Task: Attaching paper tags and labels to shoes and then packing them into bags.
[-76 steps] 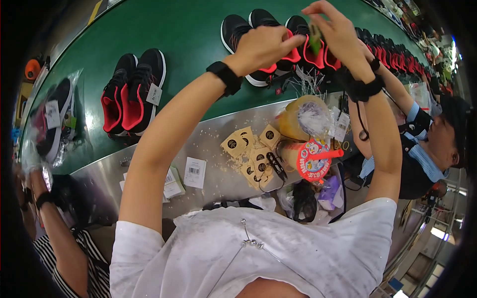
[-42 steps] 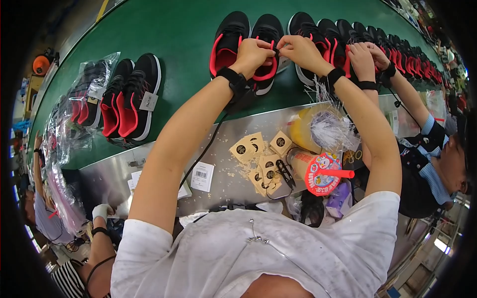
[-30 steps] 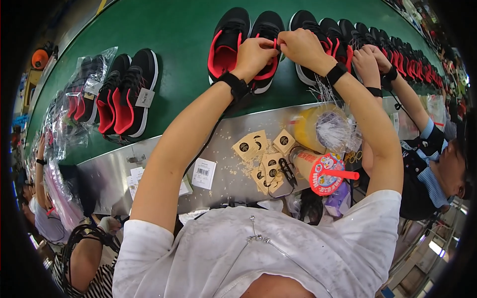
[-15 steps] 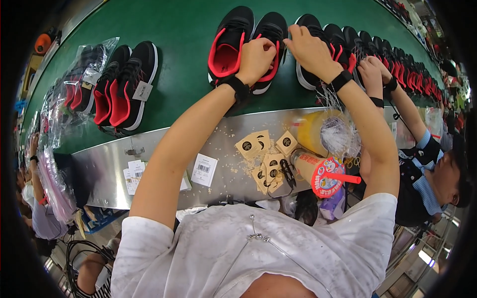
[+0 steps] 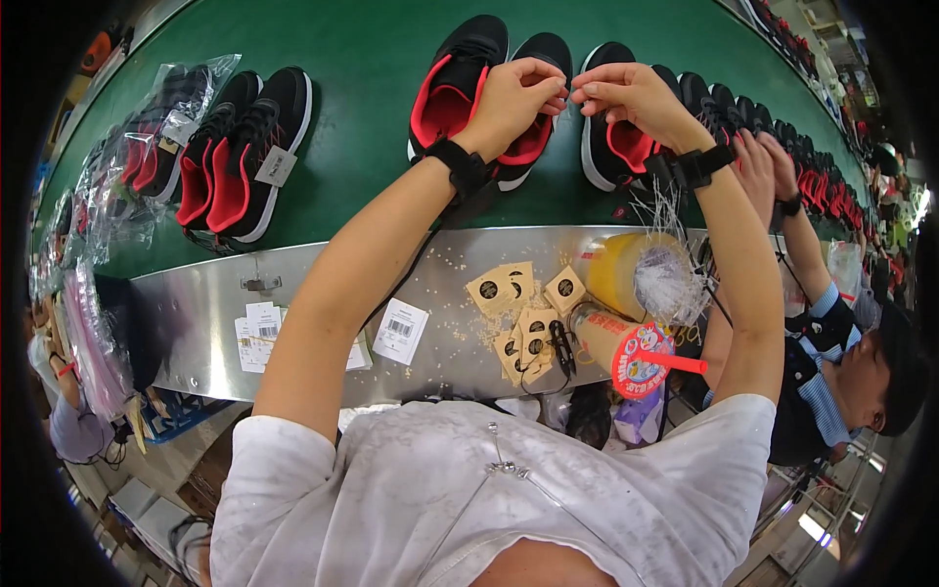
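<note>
My left hand [image 5: 511, 106] hovers over a black running shoe [image 5: 543, 49] with a red lining, thumb and fingers pinched. Its mate [image 5: 468, 44] stands just left of it. Facing it, my right hand [image 5: 641, 100] is also pinched, over the laces and opening of another such shoe [image 5: 603, 161]. The fingertips of both hands almost meet in the gap between these shoes. Whatever lies between the fingertips is too small to make out. Each wrist wears a black strap, and a cord trails from the left one.
Tan square tags [image 5: 533, 333], white barcode cards [image 5: 400, 331], a lidded drink cup [image 5: 626, 342] and a yellow container [image 5: 614, 272] with clear plastic fasteners [image 5: 667, 279] lie on the metal ledge [image 5: 440, 372]. Tagged shoes [image 5: 256, 147] stand left. A co-worker's hands [image 5: 763, 171] work at the right shoe row.
My right hand has lifted off its shoe and drawn left toward my left hand, which has turned its fingers rightward. The co-worker's hands have shifted slightly.
</note>
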`<state>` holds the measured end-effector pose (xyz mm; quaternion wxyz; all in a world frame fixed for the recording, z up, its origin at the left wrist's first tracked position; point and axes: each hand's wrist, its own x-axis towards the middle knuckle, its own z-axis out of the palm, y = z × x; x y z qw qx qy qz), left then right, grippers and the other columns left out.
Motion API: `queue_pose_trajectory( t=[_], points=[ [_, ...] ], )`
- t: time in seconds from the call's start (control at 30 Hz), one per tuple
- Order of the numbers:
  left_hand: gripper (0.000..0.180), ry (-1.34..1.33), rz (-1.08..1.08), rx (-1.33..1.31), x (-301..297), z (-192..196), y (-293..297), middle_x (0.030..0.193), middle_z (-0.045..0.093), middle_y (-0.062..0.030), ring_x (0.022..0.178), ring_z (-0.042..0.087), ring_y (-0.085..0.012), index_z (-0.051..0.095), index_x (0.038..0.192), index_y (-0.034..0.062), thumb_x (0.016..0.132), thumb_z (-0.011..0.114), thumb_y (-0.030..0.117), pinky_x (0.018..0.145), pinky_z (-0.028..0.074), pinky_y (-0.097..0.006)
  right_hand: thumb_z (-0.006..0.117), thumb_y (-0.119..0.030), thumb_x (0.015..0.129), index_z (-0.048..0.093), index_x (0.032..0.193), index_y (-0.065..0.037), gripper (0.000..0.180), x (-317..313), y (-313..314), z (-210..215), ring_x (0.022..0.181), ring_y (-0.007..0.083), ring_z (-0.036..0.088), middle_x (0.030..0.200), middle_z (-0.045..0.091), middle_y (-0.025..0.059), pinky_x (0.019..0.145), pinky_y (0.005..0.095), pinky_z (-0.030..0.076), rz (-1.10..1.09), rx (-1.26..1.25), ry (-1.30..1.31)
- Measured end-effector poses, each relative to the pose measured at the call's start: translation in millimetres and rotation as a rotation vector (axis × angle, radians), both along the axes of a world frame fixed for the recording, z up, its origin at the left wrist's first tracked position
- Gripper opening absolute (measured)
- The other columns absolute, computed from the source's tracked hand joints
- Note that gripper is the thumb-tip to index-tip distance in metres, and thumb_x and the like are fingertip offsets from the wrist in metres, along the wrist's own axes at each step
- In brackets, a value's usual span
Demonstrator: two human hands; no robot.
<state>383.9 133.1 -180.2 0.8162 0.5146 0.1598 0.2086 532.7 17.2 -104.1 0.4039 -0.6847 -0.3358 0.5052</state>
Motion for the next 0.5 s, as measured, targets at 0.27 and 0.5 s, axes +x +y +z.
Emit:
queue_pose_trajectory(
  t=[0.27, 0.5],
  points=[
    [0.036, -0.035, -0.090, 0.026, -0.3, -5.2, 4.3, 0.087, 0.066, -0.0095, 0.076, 0.063, -0.0134, 0.052, 0.118, -0.0018, 0.085, 0.062, 0.008, 0.070, 0.052, -0.024, 0.064, -0.016, 0.084, 0.064, 0.097, -0.003, 0.018, -5.1, 10.7, -1.5, 0.072, 0.0058, 0.061, 0.082, 0.065, 0.0028, 0.049, 0.0154, 0.045, 0.034, 0.020, -0.258],
    [0.044, -0.014, -0.116, 0.053, -9.0, -0.7, 6.4, 0.085, 0.066, -0.0076, 0.075, 0.062, -0.0121, 0.048, 0.122, -0.0004, 0.082, 0.066, 0.006, 0.069, 0.050, -0.024, 0.064, -0.015, 0.084, 0.063, 0.099, -0.002, 0.020, -10.2, 11.2, -2.9, 0.075, 0.0080, 0.063, 0.085, 0.066, 0.0045, 0.050, 0.0164, 0.047, 0.030, -0.012, -0.232]
  ],
)
